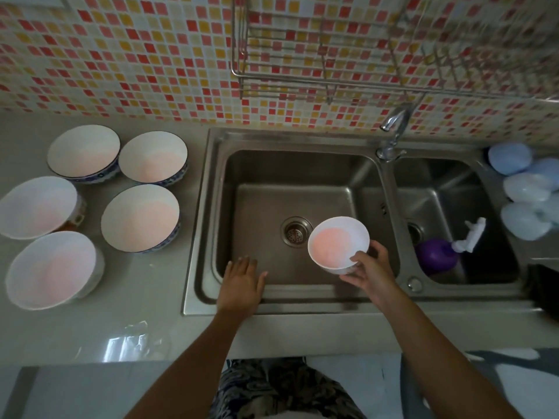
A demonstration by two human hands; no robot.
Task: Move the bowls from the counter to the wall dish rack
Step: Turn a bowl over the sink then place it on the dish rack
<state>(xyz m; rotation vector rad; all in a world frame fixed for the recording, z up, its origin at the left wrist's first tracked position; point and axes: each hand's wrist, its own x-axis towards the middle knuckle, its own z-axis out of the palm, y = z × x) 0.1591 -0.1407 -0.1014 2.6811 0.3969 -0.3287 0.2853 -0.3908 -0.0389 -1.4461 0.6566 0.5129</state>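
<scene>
While gripped, small bowl mouth-up.

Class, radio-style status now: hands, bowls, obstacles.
Right hand holds small white bowl over sink. Left hand open, empty. Five bowls on counter; rack empty. Tap below rack.

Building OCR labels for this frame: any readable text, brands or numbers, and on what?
None readable.
Purple spray bottle in the right sink basin: no label visible.
Bowl in the right hand: plain white.
Blue-patterned bowls on the counter: decoration only, no lettering.
</scene>
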